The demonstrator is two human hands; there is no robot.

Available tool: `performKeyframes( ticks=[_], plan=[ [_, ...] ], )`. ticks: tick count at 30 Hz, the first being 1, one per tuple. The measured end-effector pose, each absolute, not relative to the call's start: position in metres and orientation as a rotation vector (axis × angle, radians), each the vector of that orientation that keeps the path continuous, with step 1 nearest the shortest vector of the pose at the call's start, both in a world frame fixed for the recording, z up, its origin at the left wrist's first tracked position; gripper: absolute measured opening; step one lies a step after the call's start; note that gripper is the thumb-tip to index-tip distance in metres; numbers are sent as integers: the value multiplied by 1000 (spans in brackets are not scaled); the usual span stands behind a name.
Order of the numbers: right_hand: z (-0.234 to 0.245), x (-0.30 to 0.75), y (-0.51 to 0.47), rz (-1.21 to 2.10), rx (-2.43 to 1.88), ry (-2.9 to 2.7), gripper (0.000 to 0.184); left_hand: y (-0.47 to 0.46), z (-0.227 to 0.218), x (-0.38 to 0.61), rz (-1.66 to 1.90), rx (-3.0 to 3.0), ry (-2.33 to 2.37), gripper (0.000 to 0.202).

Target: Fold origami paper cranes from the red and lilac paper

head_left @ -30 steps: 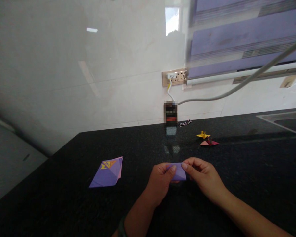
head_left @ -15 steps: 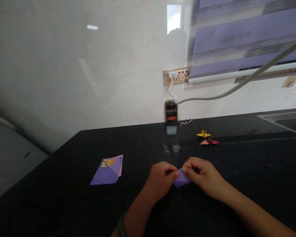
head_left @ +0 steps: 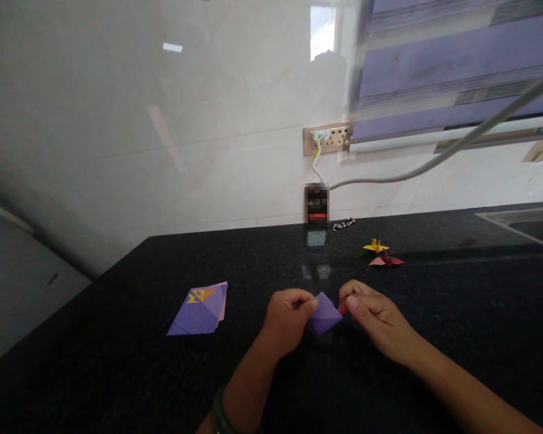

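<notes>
A folded purple paper square (head_left: 326, 314), turned on its corner like a diamond, is pinched by its left side between the thumb and fingers of my left hand (head_left: 287, 319). Creases cross its face. My right hand (head_left: 380, 319) is right beside the paper's right corner, its fingers curled and the thumb laid against them. Nothing shows between those fingers; whether a fingertip touches the corner from behind, I cannot tell.
To the left lies a stack of purple and pink paper (head_left: 196, 310) with a yellow-orange label. Behind my right hand sit a yellow paper crane (head_left: 376, 246) and a red-pink one (head_left: 388, 260). A dark device (head_left: 317, 205) with cables leans on the wall beside a beaded string (head_left: 344, 224). A sink edge (head_left: 516, 226) is at far right.
My right thumb has come off the purple paper, and the hand has drawn slightly right. My left hand has shifted left with the paper, which now shows its full diamond face.
</notes>
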State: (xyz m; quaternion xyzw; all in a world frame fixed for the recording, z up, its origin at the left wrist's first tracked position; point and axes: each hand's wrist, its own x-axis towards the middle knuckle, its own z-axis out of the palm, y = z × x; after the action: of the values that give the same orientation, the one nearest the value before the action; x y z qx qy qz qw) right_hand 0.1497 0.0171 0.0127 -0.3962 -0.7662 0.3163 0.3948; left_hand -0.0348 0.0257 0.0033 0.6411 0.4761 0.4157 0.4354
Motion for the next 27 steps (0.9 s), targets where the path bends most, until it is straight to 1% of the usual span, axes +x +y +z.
performKeyframes(
  ticks=[8,9,12,15,19,27],
  plan=[
    [10,147,17,804,-1021,-1957,38,23,3,-29,1057,1623,1250,20],
    [9,146,17,833,-1044,-1917,35,23,2,-29,1063,1626,1252,20],
    [3,142,19,995,-1123,-1722,18,23,-1,-29,1068,1639,1249,21],
    [-3,139,18,1082,-1136,-1679,18,21,-3,-27,1024,1677,1234,21],
    [-4,136,16,999,-1139,-1735,22,18,-3,-23,1014,1738,1243,20],
    [-2,136,16,1045,-1194,-1688,20,18,1,-24,1102,1696,1299,18]
  ],
)
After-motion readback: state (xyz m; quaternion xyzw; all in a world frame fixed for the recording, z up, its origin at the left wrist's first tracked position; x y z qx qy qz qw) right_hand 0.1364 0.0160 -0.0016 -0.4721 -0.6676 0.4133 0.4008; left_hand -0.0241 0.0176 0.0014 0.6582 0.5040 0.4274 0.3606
